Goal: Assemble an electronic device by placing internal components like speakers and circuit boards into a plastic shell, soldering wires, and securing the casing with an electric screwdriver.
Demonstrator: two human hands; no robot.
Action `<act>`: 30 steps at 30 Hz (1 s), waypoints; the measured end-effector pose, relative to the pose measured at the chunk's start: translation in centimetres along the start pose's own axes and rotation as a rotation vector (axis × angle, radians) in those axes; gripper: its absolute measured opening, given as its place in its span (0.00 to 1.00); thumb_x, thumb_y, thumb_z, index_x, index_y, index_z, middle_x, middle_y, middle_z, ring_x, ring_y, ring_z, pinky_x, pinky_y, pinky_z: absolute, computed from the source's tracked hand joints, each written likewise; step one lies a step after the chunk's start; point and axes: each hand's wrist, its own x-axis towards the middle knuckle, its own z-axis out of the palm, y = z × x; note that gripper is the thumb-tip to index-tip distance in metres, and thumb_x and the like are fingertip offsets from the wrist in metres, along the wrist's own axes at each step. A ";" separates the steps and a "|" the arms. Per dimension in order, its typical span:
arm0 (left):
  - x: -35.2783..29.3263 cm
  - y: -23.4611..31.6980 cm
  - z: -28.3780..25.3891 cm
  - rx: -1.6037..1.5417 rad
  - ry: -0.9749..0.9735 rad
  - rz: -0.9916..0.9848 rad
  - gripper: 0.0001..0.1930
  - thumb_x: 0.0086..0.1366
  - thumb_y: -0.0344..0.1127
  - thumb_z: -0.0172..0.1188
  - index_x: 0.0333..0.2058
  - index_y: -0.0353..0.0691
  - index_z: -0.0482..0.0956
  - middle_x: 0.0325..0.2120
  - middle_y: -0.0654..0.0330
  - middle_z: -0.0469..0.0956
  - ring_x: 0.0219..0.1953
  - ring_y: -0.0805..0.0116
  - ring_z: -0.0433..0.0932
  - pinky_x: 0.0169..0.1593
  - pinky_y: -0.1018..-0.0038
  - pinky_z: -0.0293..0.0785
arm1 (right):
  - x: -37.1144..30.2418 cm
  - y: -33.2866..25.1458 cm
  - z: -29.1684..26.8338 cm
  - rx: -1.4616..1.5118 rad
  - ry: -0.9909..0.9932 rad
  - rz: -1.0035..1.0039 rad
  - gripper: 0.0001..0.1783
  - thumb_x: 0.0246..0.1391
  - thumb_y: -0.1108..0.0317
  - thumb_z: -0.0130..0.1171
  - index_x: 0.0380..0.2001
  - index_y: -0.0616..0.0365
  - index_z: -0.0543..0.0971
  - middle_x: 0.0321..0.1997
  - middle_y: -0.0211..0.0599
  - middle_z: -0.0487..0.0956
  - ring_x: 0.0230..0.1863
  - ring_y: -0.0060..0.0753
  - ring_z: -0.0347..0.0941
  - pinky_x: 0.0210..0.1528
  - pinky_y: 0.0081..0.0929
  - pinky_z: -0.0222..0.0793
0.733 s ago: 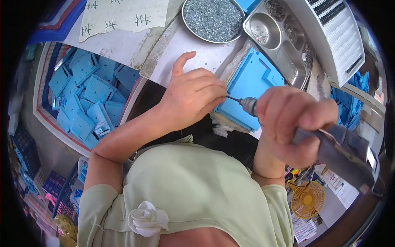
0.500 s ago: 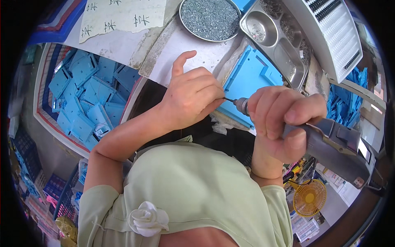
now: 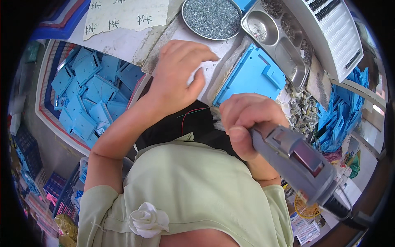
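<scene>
My right hand (image 3: 251, 117) is wrapped round a grey electric screwdriver (image 3: 292, 160), whose front end and bit are hidden behind the hand. Just beyond that hand, a light blue plastic panel (image 3: 249, 80) with a raised block lies on the bench. My left hand (image 3: 177, 76) hovers left of the panel, fingers bent forward and thumb apart, with nothing visible in it. Ahead of its fingertips, small silver screws (image 3: 212, 18) fill a round metal dish (image 3: 205, 38). Thin red and green wires (image 3: 193, 111) stick out from the panel's near left corner.
A steel compartment tray (image 3: 245, 25) holds small parts beside a white ridged rack (image 3: 335, 45). Small metal pieces (image 3: 302, 111) and more blue parts (image 3: 341, 115) lie at right. A white-rimmed bin (image 3: 41, 88) of blue plastic cases (image 3: 92, 90) stands at left.
My left hand has come off the screwdriver bit and moved up and left, its fingers opening. My right hand has drawn the screwdriver down and left, uncovering the metal pieces.
</scene>
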 end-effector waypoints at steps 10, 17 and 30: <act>4.6 3.7 7.8 0.028 -0.318 0.340 0.13 0.52 0.30 0.69 0.39 0.45 0.85 0.44 0.67 0.82 0.46 0.64 0.78 0.51 0.63 0.67 | -3.1 -2.9 -11.4 0.110 0.481 -0.255 0.08 0.65 0.69 0.56 0.43 0.58 0.71 0.18 0.30 0.69 0.16 0.24 0.61 0.23 0.27 0.64; 4.9 4.8 7.2 0.122 -0.380 0.301 0.14 0.52 0.29 0.70 0.39 0.47 0.86 0.45 0.68 0.83 0.46 0.65 0.77 0.54 0.62 0.63 | -2.6 0.7 -13.4 -0.007 0.531 -0.191 0.04 0.65 0.70 0.54 0.40 0.57 0.71 0.20 0.29 0.67 0.19 0.24 0.62 0.24 0.28 0.62; 7.4 4.4 7.2 -0.026 -0.384 0.203 0.17 0.54 0.33 0.71 0.44 0.44 0.83 0.51 0.58 0.79 0.49 0.56 0.77 0.60 0.57 0.63 | -5.9 -0.9 -10.5 0.064 0.481 -0.123 0.12 0.63 0.67 0.60 0.38 0.59 0.68 0.19 0.31 0.69 0.17 0.23 0.63 0.23 0.27 0.65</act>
